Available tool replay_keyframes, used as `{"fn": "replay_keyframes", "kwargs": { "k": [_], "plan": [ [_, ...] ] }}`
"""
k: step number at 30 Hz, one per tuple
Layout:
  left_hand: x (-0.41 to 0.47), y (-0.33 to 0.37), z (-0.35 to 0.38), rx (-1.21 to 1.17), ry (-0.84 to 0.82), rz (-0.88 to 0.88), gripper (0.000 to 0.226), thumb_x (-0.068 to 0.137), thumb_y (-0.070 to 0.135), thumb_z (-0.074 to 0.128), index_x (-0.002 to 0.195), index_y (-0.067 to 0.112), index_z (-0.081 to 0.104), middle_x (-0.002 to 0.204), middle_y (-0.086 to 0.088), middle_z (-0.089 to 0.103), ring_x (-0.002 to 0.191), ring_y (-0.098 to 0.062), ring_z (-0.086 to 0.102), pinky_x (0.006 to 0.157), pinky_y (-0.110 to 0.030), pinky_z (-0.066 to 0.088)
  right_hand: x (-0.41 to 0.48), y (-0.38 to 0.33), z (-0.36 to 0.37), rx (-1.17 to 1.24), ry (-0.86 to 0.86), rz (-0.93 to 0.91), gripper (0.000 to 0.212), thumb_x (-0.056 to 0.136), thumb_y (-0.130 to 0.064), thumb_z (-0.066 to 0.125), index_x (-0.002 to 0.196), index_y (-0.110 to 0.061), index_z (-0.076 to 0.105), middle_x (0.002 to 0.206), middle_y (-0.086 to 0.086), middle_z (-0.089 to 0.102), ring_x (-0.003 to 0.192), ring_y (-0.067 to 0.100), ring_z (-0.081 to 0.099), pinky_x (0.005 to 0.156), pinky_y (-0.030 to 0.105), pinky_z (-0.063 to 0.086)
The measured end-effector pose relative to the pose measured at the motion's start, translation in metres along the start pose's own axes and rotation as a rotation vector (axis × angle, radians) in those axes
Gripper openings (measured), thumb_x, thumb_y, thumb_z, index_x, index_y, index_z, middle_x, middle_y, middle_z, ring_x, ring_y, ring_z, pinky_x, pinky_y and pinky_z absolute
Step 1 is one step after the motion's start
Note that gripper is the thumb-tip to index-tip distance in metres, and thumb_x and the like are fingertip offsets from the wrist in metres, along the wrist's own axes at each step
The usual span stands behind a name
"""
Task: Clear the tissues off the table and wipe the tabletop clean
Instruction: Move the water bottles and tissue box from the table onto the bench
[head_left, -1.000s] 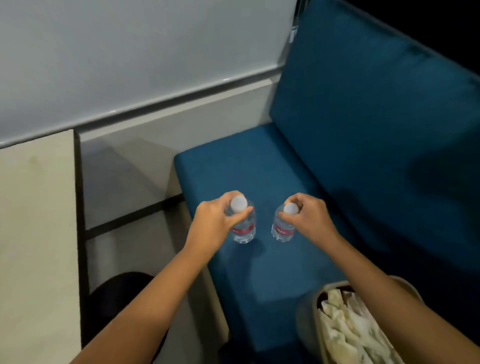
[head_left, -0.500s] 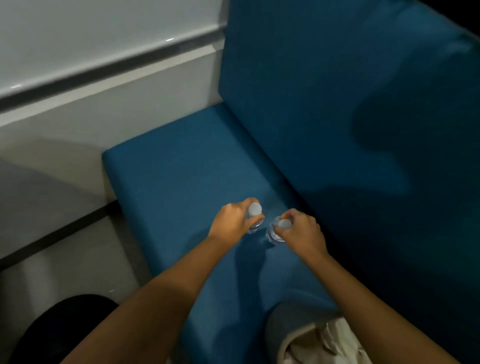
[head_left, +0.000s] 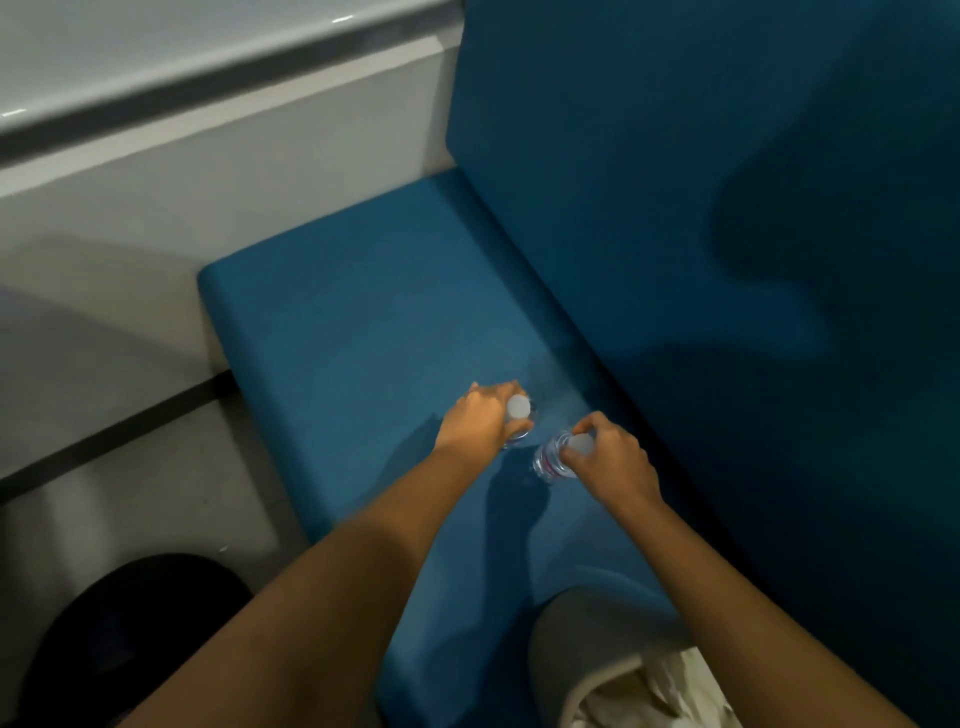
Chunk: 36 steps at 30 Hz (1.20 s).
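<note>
The left hand (head_left: 483, 415) has its grip closed round the top of a small clear plastic water bottle with a white cap (head_left: 518, 406). The right hand (head_left: 610, 460) pinches the top of a second small clear water bottle (head_left: 550, 462), which leans a little. Both bottles are down at the soft blue seat cushion (head_left: 363, 338), near each other but not touching. The crumpled white tissues (head_left: 670, 680) lie in a round grey bin (head_left: 582, 618), low in the view, just under the right arm. The desk is out of sight, so I cannot tell if it has been wiped.

The cushion is soft, so a bottle let go there may tip, most of all the leaning one, and roll to the floor. The right arm could also bump the bin when it pulls back and spill the tissues.
</note>
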<state>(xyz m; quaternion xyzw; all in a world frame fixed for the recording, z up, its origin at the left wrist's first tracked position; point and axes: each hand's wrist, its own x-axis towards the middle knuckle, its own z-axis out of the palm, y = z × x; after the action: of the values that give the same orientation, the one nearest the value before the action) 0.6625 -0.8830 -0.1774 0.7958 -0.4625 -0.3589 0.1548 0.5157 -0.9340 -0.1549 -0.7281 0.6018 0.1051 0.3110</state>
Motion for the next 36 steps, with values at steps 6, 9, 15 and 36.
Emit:
{"fn": "replay_keyframes", "kwargs": {
  "k": [6, 9, 15, 36],
  "plan": [
    [-0.008, 0.000, -0.004, 0.114, 0.016, -0.019, 0.048, 0.091, 0.039, 0.054, 0.134, 0.021, 0.045, 0.116, -0.013, 0.061, 0.117, -0.029, 0.046, 0.100, -0.034, 0.033, -0.003, -0.005, -0.005, -0.077, -0.020, 0.006, 0.035, 0.085, -0.041, 0.060, 0.113, -0.022, 0.054, 0.117, 0.009, 0.046, 0.105, 0.032, 0.053, 0.078, 0.034, 0.041],
    [-0.014, -0.003, -0.011, 0.081, 0.039, -0.038, 0.052, 0.090, 0.039, 0.056, 0.137, 0.025, 0.041, 0.120, -0.013, 0.059, 0.119, -0.029, 0.047, 0.093, -0.037, 0.041, -0.007, -0.009, -0.009, -0.086, 0.008, -0.008, 0.044, 0.082, -0.044, 0.063, 0.119, -0.022, 0.052, 0.120, 0.009, 0.042, 0.108, 0.032, 0.052, 0.079, 0.033, 0.040],
    [-0.050, -0.020, -0.041, -0.140, 0.225, -0.051, 0.046, 0.090, 0.029, 0.058, 0.133, 0.018, 0.048, 0.131, 0.000, 0.055, 0.123, -0.019, 0.049, 0.099, -0.036, 0.041, -0.022, -0.040, -0.020, 0.069, 0.159, -0.121, 0.043, 0.085, -0.042, 0.060, 0.120, -0.019, 0.053, 0.123, 0.010, 0.041, 0.112, 0.032, 0.049, 0.087, 0.038, 0.041],
    [-0.400, -0.147, -0.161, -0.355, 1.030, -0.518, 0.031, 0.090, 0.027, 0.059, 0.120, 0.017, 0.061, 0.122, 0.003, 0.061, 0.114, -0.011, 0.054, 0.095, -0.020, 0.036, -0.267, -0.266, 0.095, 0.304, -0.259, -1.001, 0.018, 0.090, -0.021, 0.057, 0.106, -0.015, 0.063, 0.094, 0.000, 0.045, 0.070, 0.006, 0.047, 0.073, 0.019, 0.037]
  ]
}}
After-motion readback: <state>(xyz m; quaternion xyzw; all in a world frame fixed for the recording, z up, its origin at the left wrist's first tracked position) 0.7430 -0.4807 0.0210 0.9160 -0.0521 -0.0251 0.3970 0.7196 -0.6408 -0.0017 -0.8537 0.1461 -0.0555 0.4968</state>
